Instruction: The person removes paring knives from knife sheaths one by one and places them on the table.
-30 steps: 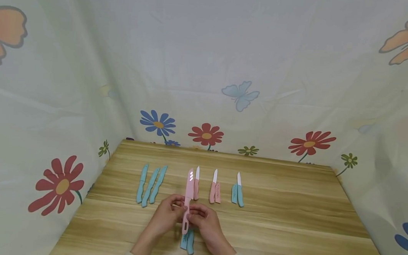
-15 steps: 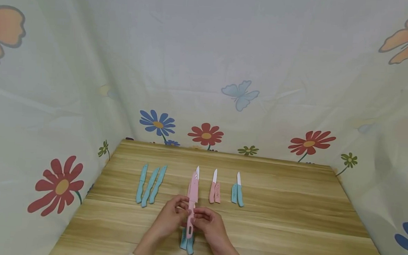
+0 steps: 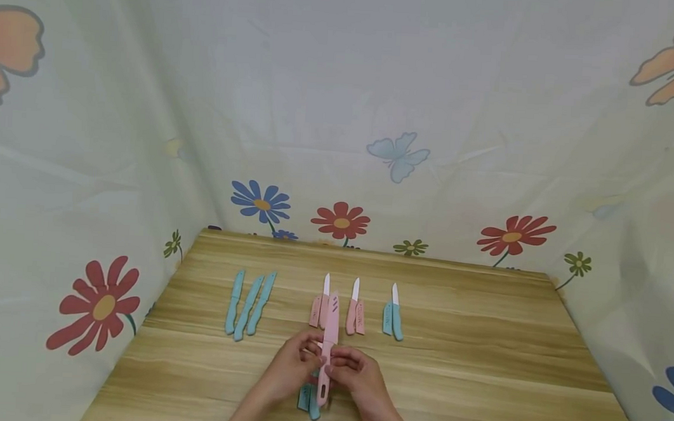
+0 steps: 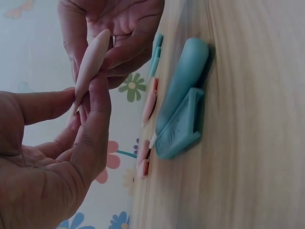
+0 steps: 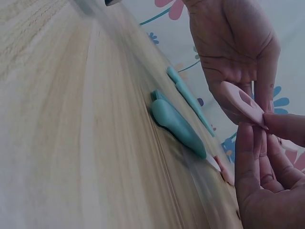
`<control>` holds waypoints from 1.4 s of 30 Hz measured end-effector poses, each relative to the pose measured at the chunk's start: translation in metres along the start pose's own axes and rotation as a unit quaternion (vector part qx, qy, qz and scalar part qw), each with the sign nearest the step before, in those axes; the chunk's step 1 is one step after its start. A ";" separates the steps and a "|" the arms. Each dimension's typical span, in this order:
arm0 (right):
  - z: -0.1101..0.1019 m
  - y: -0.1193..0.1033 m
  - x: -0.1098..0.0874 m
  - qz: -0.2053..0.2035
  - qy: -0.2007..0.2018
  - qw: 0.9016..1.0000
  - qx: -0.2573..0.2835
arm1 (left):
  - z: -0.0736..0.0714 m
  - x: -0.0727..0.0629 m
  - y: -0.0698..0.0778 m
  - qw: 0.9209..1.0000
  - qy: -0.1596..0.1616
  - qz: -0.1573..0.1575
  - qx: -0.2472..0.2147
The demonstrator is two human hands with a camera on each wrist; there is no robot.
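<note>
Both hands hold up a pink knife, its blade pointing away and showing several slots near the tip. My left hand pinches the handle from the left side, and my right hand pinches it from the right. In the left wrist view the pink handle sits between the fingertips of the two hands. Below them on the table lie a teal-handled paring knife and its teal sheath, partly hidden by the hands and the pink knife.
Three teal knives lie at the left of the wooden table. Farther back are two pink paring knives with white blades, each beside a pink sheath. Right of these lies another teal knife beside its sheath.
The pink knife has moved right and toward the body with both hands, and its blade has turned. The pink sheath behind it has come into sight. The knives on the table have stayed put.
</note>
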State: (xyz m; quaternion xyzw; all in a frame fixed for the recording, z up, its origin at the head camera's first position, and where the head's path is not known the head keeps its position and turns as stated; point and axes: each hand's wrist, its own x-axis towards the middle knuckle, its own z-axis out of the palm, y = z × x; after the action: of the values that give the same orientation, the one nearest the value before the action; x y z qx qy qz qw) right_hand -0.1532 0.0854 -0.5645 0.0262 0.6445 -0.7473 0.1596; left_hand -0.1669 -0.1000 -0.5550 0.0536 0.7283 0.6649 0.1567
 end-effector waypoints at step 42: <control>-0.036 -0.001 -0.011 0.012 0.062 0.997 0.040 | 0.046 -0.018 -0.018 0.997 -0.059 -0.037 -0.045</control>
State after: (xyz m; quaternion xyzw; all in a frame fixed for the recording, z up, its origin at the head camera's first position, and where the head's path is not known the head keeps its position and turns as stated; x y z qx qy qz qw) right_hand -0.1494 0.1222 -0.5669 0.0869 0.6222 -0.7676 0.1269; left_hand -0.1340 -0.0631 -0.5730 0.0584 0.6884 0.6868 0.2258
